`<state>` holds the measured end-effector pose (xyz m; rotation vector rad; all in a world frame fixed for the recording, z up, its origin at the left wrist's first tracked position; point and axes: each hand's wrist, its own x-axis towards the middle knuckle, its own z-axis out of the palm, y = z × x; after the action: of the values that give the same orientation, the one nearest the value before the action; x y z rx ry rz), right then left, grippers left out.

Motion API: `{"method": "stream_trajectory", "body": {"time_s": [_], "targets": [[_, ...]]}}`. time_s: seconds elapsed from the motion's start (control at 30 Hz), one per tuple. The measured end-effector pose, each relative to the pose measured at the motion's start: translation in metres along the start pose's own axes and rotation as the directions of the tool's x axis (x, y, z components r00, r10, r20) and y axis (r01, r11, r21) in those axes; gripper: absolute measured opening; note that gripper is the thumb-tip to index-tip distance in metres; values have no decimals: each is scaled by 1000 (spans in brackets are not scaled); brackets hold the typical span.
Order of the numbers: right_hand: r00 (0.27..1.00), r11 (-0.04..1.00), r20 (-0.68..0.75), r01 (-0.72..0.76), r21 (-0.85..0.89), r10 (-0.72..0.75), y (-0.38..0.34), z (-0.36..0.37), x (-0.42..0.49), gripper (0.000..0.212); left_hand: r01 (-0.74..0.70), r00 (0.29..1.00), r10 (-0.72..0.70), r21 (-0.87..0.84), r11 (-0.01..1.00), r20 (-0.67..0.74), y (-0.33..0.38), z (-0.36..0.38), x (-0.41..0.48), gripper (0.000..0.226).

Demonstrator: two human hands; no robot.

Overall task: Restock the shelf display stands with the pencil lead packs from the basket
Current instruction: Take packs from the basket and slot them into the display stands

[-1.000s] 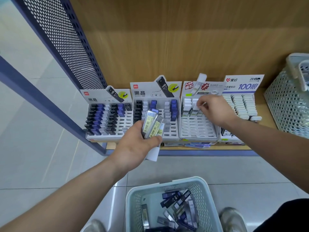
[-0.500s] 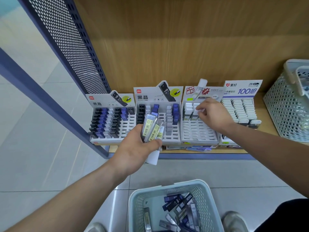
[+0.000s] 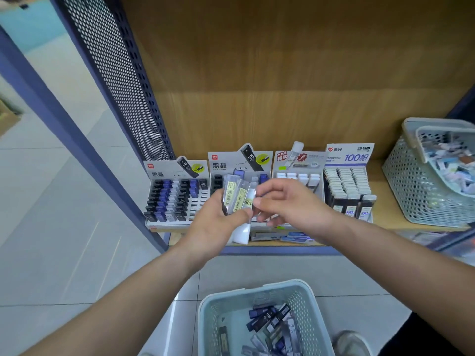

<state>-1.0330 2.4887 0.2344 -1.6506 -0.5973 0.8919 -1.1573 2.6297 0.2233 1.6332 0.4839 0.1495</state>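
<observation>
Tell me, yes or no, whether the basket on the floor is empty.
No: the floor basket holds a loose pile of dark and blue lead packs on its bottom.

Grips fanned lead packs [image 3: 237, 196] upright in the left hand [image 3: 216, 224], thumb pressed across their fronts; pinches the rightmost pack's edge with the right hand [image 3: 290, 204], wrists apart.

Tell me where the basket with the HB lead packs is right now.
In the head view the basket stands on the floor at bottom centre, below the left hand and right hand, in front of the shelf.
</observation>
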Motion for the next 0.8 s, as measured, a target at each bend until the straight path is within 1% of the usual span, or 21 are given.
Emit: {"method": "stream_trajectory", "body": {"time_s": [0.07,0.2,0.37,0.43,0.5,0.57,0.63,0.73,0.8], "targets": [[1000,999,-18,-18,43,19,-2,-2,-7,9,-18,999,19,-20,1000,33,1,4,-3,25],[999,995,-1,-47,85,47,-5,-5,-13,8,-8,998,8,-11,1000,66,-2,6,-7,29],[994,986,-89,-50,156,64,-4,-4,-7,7,57,997,-55,-39,998,48,-5,3,-4,19],[991,982,-115,-43,185,65,-4,-8,-4,10,69,997,-68,-48,996,33,-7,0,-1,17],[994,992,-95,-37,123,48,-2,-13,-1,14,61,998,-60,-62,996,18,-7,-3,3,16],[999,1000,-27,-23,4,23,1,-17,2,14,51,999,-51,-87,995,3,-5,-6,7,13],[1000,998,24,-9,-61,10,6,-20,5,13,52,999,-53,-90,995,-4,-5,-7,10,11],[999,996,31,21,-84,-18,7,-24,11,7,46,998,-45,24,999,-32,-9,-8,14,16],[1000,995,29,9,-98,-6,8,-28,15,11,48,998,-45,82,995,-35,-11,-6,15,18]]}}
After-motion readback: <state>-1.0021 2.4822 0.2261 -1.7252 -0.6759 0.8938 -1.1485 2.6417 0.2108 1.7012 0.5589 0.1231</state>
